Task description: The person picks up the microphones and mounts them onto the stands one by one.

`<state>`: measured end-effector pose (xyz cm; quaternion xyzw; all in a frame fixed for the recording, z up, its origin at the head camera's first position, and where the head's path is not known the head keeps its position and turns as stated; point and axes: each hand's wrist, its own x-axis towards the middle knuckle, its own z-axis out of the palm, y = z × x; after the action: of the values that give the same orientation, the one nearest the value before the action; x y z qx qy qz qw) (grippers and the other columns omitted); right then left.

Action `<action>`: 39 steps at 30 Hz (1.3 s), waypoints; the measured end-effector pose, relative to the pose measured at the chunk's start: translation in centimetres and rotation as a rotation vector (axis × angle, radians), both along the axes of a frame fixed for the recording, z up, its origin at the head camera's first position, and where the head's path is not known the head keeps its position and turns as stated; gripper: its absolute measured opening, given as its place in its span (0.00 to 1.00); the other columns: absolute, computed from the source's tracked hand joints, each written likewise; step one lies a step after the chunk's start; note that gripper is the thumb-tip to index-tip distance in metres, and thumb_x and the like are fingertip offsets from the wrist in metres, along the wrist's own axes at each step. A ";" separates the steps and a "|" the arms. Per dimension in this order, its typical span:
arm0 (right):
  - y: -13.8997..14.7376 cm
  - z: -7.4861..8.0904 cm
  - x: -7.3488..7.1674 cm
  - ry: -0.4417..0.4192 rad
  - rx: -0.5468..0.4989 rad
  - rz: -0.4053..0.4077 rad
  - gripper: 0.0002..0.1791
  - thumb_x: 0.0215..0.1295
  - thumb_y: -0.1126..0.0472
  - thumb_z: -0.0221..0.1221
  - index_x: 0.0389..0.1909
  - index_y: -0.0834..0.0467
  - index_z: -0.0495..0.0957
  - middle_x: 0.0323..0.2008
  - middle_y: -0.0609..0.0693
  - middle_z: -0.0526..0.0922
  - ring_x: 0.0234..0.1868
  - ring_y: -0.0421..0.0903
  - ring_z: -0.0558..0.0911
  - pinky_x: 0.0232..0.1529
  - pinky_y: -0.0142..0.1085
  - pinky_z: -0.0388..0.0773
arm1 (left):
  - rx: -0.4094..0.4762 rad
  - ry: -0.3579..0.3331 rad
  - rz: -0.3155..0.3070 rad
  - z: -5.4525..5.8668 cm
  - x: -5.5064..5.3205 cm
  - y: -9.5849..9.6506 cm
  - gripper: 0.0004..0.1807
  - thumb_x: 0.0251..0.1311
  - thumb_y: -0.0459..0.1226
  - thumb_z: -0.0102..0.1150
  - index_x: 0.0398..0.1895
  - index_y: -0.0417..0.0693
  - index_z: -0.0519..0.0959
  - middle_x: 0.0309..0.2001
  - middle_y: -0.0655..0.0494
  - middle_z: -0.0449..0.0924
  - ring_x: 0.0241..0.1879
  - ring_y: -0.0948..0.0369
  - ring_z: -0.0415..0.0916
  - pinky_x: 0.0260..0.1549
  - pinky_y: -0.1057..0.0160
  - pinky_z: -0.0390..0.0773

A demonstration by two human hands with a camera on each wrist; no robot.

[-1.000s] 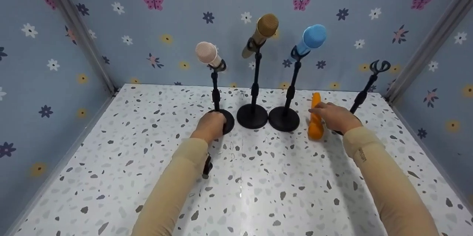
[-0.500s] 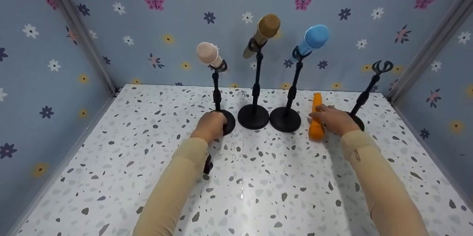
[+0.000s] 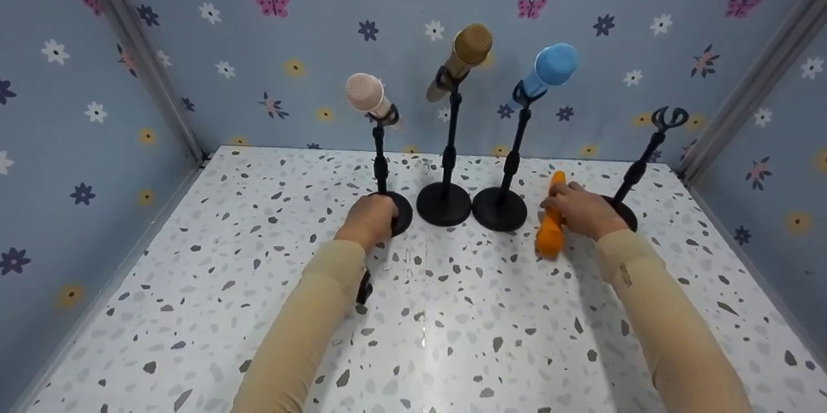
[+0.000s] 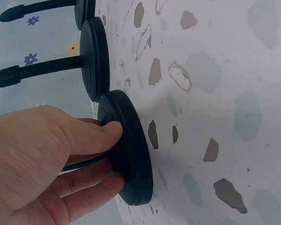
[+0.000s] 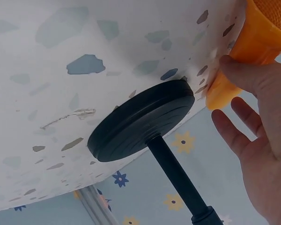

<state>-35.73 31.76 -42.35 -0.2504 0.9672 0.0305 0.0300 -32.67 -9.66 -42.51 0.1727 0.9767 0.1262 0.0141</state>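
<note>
My left hand (image 3: 367, 219) holds the round black base of a microphone stand (image 4: 136, 154), its thumb and fingers on the base in the left wrist view. A pale pink microphone (image 3: 366, 92) sits tilted in that stand's clip. On the right, my right hand (image 3: 585, 211) grips an orange microphone (image 3: 550, 238) lying on the table, head toward me. The right wrist view shows the thumb against the orange microphone (image 5: 260, 40), with two fingers held off it; the other fingers are hidden. Just right of this hand stands a black microphone stand (image 3: 636, 174) with a bare clip.
A stand with a gold microphone (image 3: 471, 46) and another with a light blue microphone (image 3: 554, 65) stand between the hands, bases side by side. A small black object (image 3: 364, 287) lies partly behind the left forearm. Flower-patterned walls (image 3: 258, 64) enclose the speckled table (image 3: 491, 335).
The orange microphone has slid slightly toward me and turned a little, with the right hand at it. The right forearm has shifted slightly left. The left hand stays on the stand base.
</note>
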 end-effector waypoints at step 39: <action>-0.6 1.0 1.7 0.147 -0.190 0.186 0.20 0.59 0.61 0.74 0.51 0.59 0.82 0.50 0.55 0.81 0.51 0.56 0.78 0.56 0.53 0.78 | 0.002 -0.019 0.024 0.0 0.0 0.3 0.07 0.57 0.23 0.65 0.29 0.43 0.87 0.43 0.46 0.86 0.46 0.48 0.82 0.50 0.51 0.79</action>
<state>-34.05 31.13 -41.30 -0.3376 0.9380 -0.0402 -0.0677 -32.64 -9.32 -42.55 0.1596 0.9785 0.1288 0.0216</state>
